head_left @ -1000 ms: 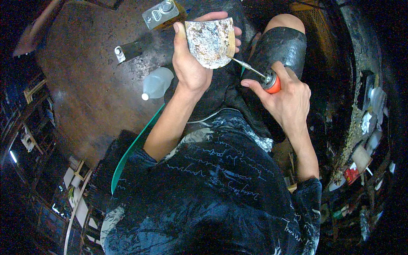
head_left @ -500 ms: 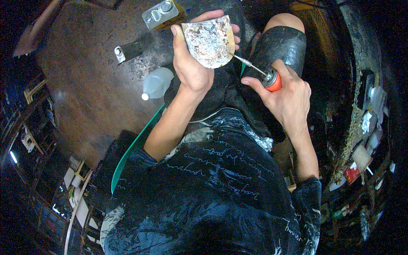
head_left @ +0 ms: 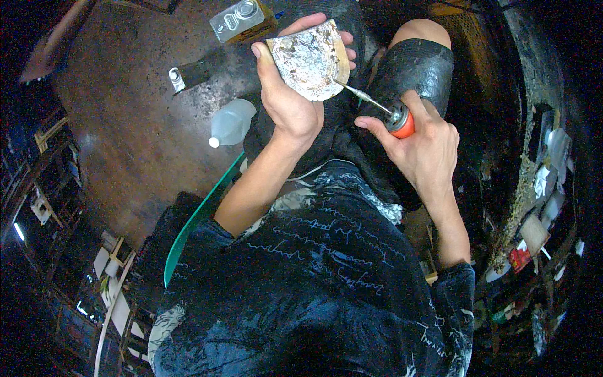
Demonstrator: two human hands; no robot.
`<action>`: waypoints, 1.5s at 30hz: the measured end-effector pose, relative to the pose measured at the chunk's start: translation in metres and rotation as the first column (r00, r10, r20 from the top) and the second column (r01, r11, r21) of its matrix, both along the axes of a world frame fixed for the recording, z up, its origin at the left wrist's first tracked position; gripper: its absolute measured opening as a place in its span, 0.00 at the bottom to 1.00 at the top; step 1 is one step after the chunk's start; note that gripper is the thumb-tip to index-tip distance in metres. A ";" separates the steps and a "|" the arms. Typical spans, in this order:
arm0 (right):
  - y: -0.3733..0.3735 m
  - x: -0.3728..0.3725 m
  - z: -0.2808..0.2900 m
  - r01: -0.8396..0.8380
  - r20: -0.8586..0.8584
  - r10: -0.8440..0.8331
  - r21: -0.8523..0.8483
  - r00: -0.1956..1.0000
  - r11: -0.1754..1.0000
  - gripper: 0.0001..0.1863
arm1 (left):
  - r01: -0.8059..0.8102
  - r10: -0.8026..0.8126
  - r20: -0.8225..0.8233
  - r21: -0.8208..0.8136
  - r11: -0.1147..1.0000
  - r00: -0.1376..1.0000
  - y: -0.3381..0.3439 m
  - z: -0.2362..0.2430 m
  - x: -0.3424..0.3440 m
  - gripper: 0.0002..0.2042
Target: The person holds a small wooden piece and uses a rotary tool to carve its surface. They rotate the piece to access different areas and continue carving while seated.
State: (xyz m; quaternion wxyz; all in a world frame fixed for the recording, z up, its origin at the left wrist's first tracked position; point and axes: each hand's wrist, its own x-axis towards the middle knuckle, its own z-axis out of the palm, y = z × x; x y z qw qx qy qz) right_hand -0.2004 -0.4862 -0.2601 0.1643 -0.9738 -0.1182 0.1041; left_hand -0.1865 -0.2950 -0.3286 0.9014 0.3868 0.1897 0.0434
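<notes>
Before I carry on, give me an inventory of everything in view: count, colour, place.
Rounded slab: one, mottled white-brown, tan edge, left hand
Tool: one, orange and dark body, metal shaft, right hand
Rectangular can: one, silver top, yellowish side, top edge
Dark container: one, black, white end, left of slab
Bottle: one, translucent, white cap, left of left wrist
Strip: one, green, by left elbow
Floor: one, brown, left
Clutter: uncounted, mixed colours, side edges, mostly too dark to name
Shirt: one, dark, pale lettering, lower middle
Left hand: one, bare, upper middle
Right hand: one, bare, right of middle
</notes>
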 end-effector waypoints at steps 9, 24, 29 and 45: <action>0.000 -0.001 0.000 -0.006 0.008 0.006 0.000 1.000 1.000 0.36 | -0.035 0.035 0.019 0.005 0.999 0.999 -0.003 -0.002 -0.001 0.46; 0.000 0.000 0.001 0.009 -0.021 -0.009 0.002 1.000 1.000 0.37 | -0.115 0.114 0.048 0.022 0.993 0.992 -0.010 -0.006 -0.002 0.45; 0.001 -0.002 0.000 0.003 0.011 -0.003 0.006 1.000 1.000 0.37 | -0.144 0.144 0.060 -0.005 0.990 0.988 -0.013 -0.007 -0.001 0.46; -0.003 0.003 -0.006 0.023 -0.004 -0.023 0.015 1.000 1.000 0.41 | -0.203 0.201 0.080 0.019 0.979 0.976 -0.019 -0.008 -0.001 0.46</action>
